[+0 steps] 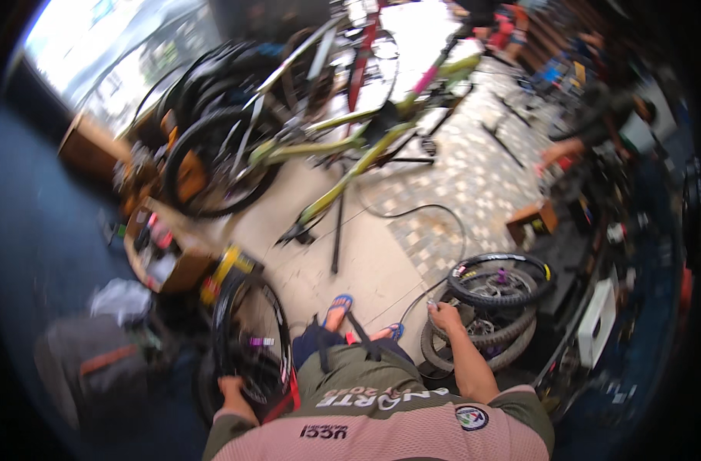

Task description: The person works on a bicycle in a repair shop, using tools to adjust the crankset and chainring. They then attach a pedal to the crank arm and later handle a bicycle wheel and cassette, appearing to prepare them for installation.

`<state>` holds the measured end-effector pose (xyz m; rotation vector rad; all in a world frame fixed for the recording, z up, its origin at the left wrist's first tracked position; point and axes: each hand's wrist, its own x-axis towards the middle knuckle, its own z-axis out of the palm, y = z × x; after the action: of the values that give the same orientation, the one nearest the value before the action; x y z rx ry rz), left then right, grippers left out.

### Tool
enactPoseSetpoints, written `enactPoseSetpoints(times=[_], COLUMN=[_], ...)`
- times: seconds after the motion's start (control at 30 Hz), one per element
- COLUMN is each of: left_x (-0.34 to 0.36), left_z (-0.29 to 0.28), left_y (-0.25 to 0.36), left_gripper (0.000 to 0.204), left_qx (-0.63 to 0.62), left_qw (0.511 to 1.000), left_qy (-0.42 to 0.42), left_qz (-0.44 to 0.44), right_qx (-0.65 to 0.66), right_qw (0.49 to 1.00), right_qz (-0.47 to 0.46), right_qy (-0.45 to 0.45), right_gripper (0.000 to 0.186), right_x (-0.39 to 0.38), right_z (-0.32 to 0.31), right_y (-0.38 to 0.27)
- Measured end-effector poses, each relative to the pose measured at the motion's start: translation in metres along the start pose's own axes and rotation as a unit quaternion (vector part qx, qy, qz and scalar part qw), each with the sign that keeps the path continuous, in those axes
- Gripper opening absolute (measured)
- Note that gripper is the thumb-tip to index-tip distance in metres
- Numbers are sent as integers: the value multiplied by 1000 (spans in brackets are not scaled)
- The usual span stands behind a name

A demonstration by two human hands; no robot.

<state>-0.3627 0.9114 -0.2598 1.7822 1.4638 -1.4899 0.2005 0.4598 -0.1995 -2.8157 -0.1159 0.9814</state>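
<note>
At my left side a bicycle wheel (283, 326) with a black tyre and a purple hub stands tilted. My left hand (230, 384) is closed on its near edge, the fingertips partly hidden. My right hand (443, 316) is closed in front of my right side, with a small pale thing at its fingertips that is too blurred to name. Just beyond that hand, more bicycle wheels (502, 280) lie stacked flat, the top one with a black tyre and a purple hub. A thin dark hose (464, 230) curves over the floor close to my right hand.
Ahead, a yellow-green bicycle frame (350, 150) hangs on a stand (337, 234). Wheels and tyres (212, 84) crowd the back left. An open cardboard box (170, 265) and a dark bag (97, 361) are left. Another person's arm (562, 151) reaches in among parts at right.
</note>
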Motion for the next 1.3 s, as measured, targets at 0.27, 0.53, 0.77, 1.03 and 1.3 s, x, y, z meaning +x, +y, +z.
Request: enactPoseSetpoints(times=[0.27,0.53,0.77,1.03,1.3], left_x=[9,-2,-139,-478,-714], left_z=[-22,-95,-134,119,408], left_y=[90,354,580,670,615], left_gripper=[113,70,70,55,50], left_qx=[-68,278,220,337,407], left_qw=[909,831,743,358,228], left_qy=[370,191,143,-19,-189], left_qz=[-179,441,616,871,864], right_qx=[170,284,335,392,456], right_qw=[980,882,729,682,607], right_qz=[90,136,326,443,428], right_qy=[43,350,500,430,491], right_gripper=[52,43,40,47,41], right_x=[-57,-155,-284,-318,-317], right_z=[6,76,187,268,273], right_y=[29,94,123,130,169])
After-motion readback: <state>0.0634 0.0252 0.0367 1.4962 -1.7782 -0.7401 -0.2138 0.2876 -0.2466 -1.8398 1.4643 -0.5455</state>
